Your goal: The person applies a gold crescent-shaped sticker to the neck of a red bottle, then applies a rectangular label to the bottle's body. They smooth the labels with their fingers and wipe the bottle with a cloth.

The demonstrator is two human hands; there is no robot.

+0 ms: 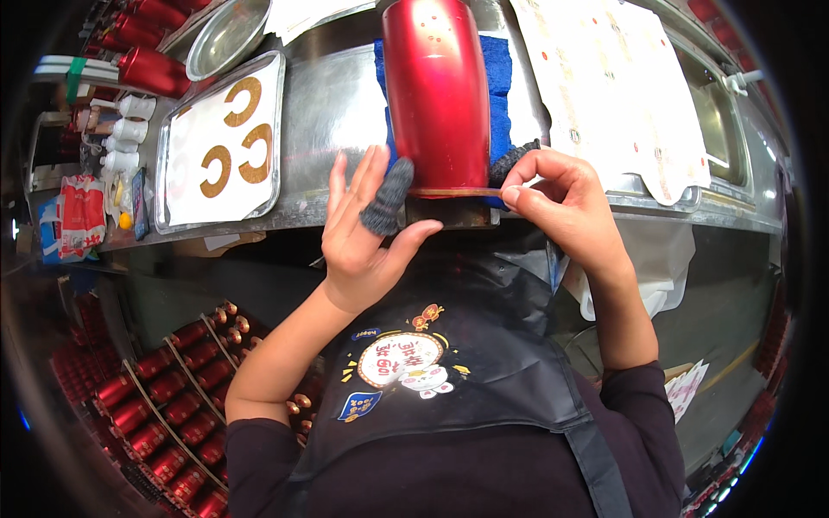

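Note:
A shiny red metallic cylinder [438, 95], perhaps a canister, lies with its near end toward me on a blue cloth [499, 78]. Along that near rim runs a thin gold-brown strip [453, 192]. My right hand [570, 203] pinches the strip's right end between thumb and forefinger; a grey knitted finger cover [515, 161] shows behind those fingers. My left hand [352, 237] is open beside the rim's left side, fingers stretched and thumb apart. Another grey knitted cover [389, 198] sits on its forefinger, which is close to the cylinder; whether it touches cannot be told.
At left, a metal tray [278, 138] bears a white sheet [194, 160] with gold C-shaped pieces [256, 154]. A metal bowl [226, 39] stands behind it. Printed white sheets [617, 95] cover the right side of the metal table [332, 91]. Several red canisters [177, 401] are stacked at lower left.

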